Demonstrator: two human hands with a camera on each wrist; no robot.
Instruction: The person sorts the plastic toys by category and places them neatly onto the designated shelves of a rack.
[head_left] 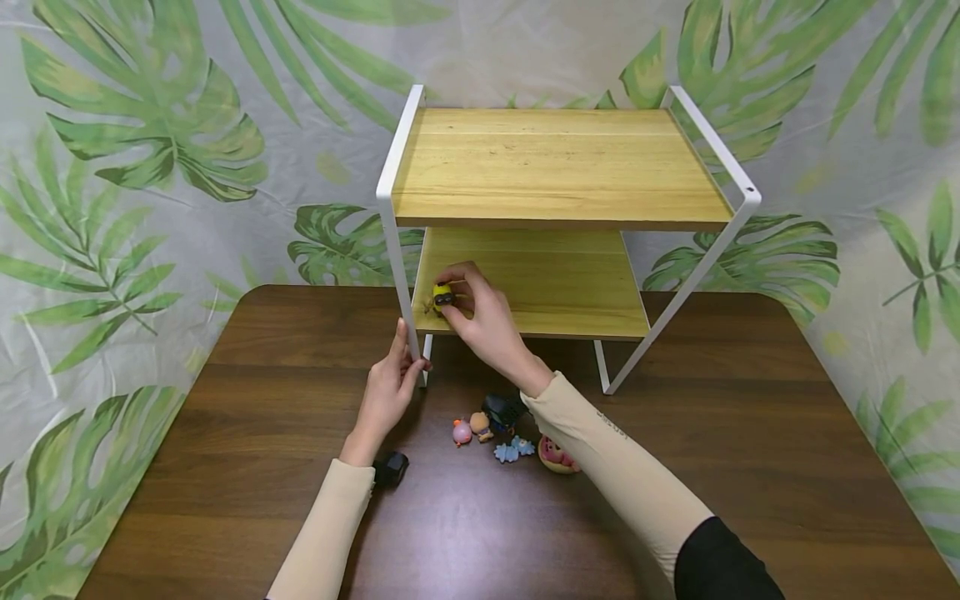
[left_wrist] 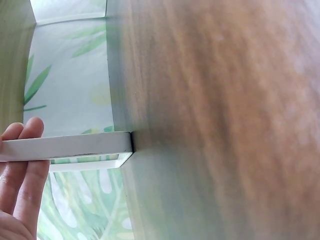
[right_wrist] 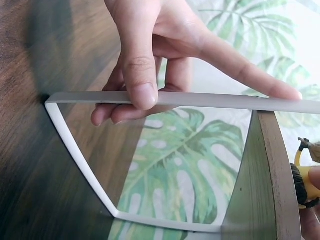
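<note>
My right hand (head_left: 487, 321) pinches a small yellow-and-black toy figure (head_left: 444, 296) between thumb and fingers at the left end of the lower wooden shelf (head_left: 555, 283). In the right wrist view the figure (right_wrist: 301, 185) shows at the right edge, just past the shelf board (right_wrist: 280, 175), with fingertips (right_wrist: 312, 220) on it. My left hand (head_left: 386, 396) grips the rack's white front left leg (head_left: 396, 258). Its thumb lies across one side of the leg (right_wrist: 200, 100), other fingers are behind, and the index finger stretches along it.
Below the rack, on the dark wooden table (head_left: 285, 392), lie a pink toy figure (head_left: 462, 432), a brown-headed one (head_left: 480, 425), light blue toys (head_left: 513, 450) and a round pink toy with a yellowish rim (head_left: 557, 458). The upper shelf (head_left: 555, 162) overhangs the lower one. A leaf-patterned cloth (head_left: 135, 167) hangs behind.
</note>
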